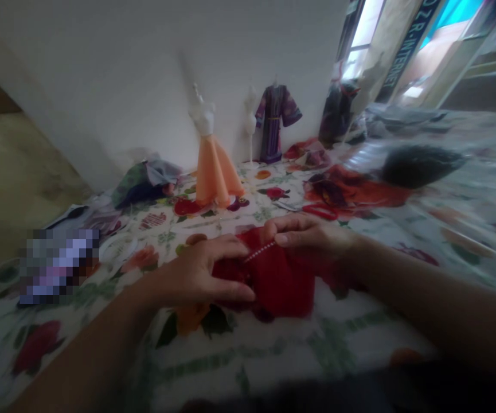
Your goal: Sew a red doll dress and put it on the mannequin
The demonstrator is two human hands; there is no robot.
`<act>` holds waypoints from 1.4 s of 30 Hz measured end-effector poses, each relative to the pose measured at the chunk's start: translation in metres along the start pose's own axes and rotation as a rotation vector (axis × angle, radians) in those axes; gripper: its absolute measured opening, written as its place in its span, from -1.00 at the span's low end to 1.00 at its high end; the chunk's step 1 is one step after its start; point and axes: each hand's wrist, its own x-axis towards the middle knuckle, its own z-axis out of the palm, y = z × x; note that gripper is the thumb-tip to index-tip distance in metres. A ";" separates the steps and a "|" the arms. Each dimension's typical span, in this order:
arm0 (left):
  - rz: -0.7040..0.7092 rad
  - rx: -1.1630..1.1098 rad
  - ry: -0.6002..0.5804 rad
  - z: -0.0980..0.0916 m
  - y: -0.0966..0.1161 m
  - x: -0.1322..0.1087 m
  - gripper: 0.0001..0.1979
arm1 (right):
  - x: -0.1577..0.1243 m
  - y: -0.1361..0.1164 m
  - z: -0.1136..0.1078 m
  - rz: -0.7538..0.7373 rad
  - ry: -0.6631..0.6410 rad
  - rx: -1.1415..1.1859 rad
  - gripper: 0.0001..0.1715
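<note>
Floral-print table, white wall behind; small dress forms, one in an orange skirt, one in a purple robe.

Item: red garment, lying mid-table between both hands, edged with a white bead strand.

Left hand: grip closed on the garment's left edge.

Right hand: grip pinching the beaded top edge.

Handling, judged: light, limp, easily creased; beads may snag, so hold by the hems.

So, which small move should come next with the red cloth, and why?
Probably lay the thin white bead string flat along the small red fabric piece: the left hand holds the cloth on the flowered tablecloth, the right hand pinches the string's end.
</note>
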 end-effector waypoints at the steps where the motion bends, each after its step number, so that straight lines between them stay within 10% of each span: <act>1: -0.007 0.004 -0.025 0.000 0.001 0.000 -0.68 | 0.000 -0.002 0.001 0.007 0.006 -0.035 -0.81; 20: 0.034 -0.042 0.131 0.017 -0.004 0.009 -0.80 | 0.008 -0.004 0.009 -0.097 -0.072 -0.614 -0.65; 42: -0.018 -0.054 0.344 0.034 -0.017 0.019 -0.71 | 0.008 -0.009 0.013 -0.072 0.030 -0.684 -0.49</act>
